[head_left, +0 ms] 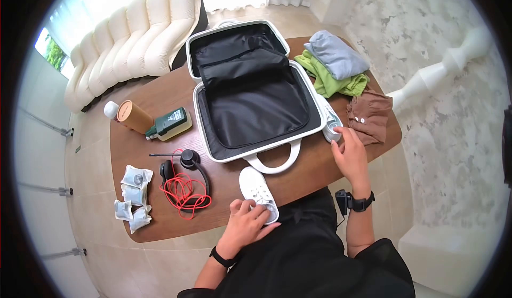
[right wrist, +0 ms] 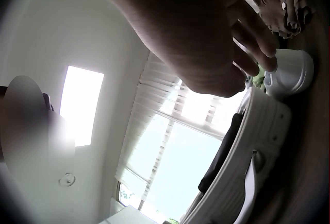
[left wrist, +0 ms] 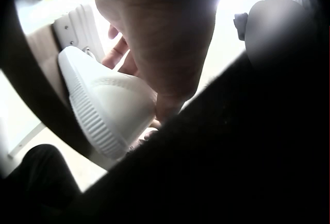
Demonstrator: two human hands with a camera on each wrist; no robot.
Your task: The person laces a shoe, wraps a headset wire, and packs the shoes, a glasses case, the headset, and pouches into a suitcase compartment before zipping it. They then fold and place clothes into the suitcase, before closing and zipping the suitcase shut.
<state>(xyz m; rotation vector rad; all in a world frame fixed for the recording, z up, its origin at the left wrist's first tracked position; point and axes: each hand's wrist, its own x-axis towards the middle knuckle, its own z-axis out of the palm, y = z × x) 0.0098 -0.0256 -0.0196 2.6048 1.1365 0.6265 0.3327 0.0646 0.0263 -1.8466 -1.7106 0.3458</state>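
A white lace-up sneaker point(head_left: 255, 187) points away from me at the table's front edge. My left hand point(head_left: 246, 224) grips it at the heel end, fingers curled over the collar and thumb by the heel; the left wrist view shows the sneaker's ribbed sole edge point(left wrist: 95, 118) and back. The other white sneaker point(head_left: 332, 124) lies between the suitcase and the folded clothes. Beside its heel is my right hand point(head_left: 352, 151), thumb and forefinger spread apart. In the right wrist view the loosely bent fingers point(right wrist: 252, 41) overlap this sneaker's heel point(right wrist: 294, 72).
A white suitcase point(head_left: 198, 122) lies open with its black lining showing. Grey-blue and green clothes point(head_left: 336, 58) and a brown garment point(head_left: 368, 116) sit right. Left are a headset point(head_left: 189, 159) with red cable, a green-capped bottle point(head_left: 173, 124), an orange cylinder point(head_left: 133, 115) and small pouches point(head_left: 134, 194).
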